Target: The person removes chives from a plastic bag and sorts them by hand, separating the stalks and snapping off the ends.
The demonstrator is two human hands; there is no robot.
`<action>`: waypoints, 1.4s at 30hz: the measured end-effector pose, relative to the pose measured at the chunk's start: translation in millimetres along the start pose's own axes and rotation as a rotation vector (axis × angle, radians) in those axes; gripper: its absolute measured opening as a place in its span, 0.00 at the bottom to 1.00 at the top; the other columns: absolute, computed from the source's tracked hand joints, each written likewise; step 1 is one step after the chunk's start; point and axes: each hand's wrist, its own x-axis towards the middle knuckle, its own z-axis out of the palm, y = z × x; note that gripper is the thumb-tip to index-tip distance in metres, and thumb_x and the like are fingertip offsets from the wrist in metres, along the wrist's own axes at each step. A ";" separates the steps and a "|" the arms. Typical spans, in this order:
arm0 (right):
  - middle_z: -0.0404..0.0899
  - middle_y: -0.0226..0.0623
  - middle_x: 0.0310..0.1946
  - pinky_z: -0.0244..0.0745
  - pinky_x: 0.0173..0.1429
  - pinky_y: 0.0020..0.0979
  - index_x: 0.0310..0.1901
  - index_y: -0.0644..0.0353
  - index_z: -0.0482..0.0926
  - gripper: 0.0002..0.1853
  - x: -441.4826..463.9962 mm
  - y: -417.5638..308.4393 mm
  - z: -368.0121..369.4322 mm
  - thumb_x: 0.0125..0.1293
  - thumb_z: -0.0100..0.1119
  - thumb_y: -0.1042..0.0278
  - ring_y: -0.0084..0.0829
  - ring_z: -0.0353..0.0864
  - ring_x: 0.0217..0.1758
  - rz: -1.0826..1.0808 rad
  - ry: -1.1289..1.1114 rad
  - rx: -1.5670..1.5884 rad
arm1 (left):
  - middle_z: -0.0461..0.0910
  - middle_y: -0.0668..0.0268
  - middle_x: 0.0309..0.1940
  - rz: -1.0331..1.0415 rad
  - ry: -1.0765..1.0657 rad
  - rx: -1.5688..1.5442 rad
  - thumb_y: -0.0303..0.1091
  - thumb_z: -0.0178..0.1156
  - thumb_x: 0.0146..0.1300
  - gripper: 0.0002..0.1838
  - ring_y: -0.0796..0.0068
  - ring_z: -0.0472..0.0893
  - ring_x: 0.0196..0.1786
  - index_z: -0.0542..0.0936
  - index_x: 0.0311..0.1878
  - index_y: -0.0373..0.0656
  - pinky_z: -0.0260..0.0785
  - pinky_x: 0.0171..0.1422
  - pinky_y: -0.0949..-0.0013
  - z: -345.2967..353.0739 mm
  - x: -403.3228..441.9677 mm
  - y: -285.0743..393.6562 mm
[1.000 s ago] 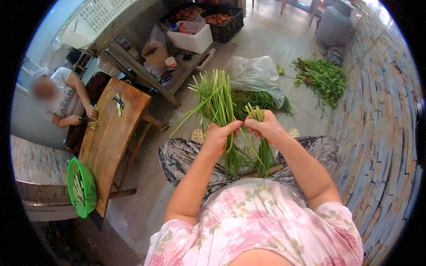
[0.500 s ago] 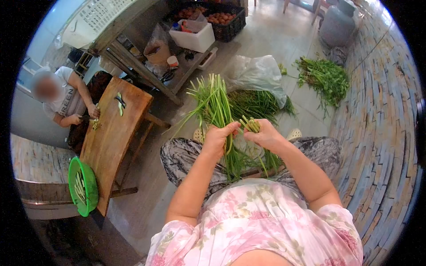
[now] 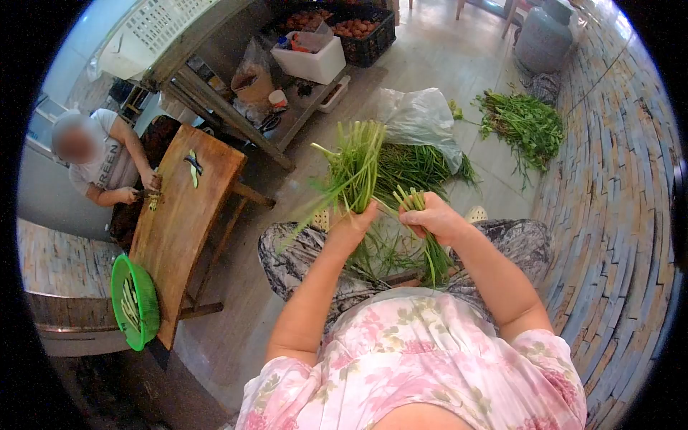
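My left hand [image 3: 352,228] is closed round a large bunch of long green stalks [image 3: 358,161], their pale ends pointing up and away from me. Close by on the right, my right hand [image 3: 436,217] grips a smaller bunch of stalks [image 3: 436,259], with cut ends above the fist and leafy tips hanging below. The two hands are a little apart over my lap. Beyond them a pile of dark green stalks [image 3: 412,168] lies on the floor, partly under a clear plastic bag [image 3: 423,123].
Leafy greens [image 3: 522,129] lie near a gas cylinder [image 3: 545,37] at the back right. At left, another person [image 3: 115,154] works with a knife at a wooden table [image 3: 188,215]. A green basket [image 3: 147,304] holds pale vegetable pieces. A low shelf [image 3: 304,115] stands behind.
The bunch in my left hand has swung and its stalks are partly blurred. My right hand has turned, so its bunch now stands more upright.
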 end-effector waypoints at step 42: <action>0.75 0.30 0.23 0.67 0.33 0.26 0.33 0.64 0.76 0.09 13.6 -17.7 -53.3 0.54 0.59 0.67 0.22 0.70 0.27 -0.384 0.699 -0.420 | 0.75 0.69 0.24 -0.391 -0.398 -1.064 0.35 0.60 0.58 0.10 0.80 0.72 0.23 0.74 0.39 0.40 0.65 0.27 0.77 -30.3 -34.2 -1.9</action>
